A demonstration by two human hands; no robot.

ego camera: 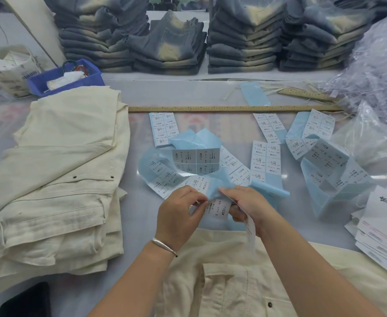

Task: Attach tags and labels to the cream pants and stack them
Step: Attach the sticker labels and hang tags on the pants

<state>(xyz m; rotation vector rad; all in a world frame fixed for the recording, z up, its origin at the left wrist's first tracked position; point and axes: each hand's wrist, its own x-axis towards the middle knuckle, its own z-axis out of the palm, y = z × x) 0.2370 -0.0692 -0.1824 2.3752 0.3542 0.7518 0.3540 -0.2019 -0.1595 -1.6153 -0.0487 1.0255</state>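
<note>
A stack of folded cream pants lies at the left of the table. Another pair of cream pants lies flat at the front edge, under my forearms. My left hand pinches the edge of a white sticker label marked 1103# S on a blue-backed label strip. My right hand pinches the blue backing of that strip and also holds a white hang tag that hangs down from its palm. More label strips lie spread over the table's middle and right.
A long wooden ruler lies across the table beyond the labels. Stacks of blue-grey jeans line the back. A blue bin stands at the back left, clear plastic bags at the right, white cards at the right edge.
</note>
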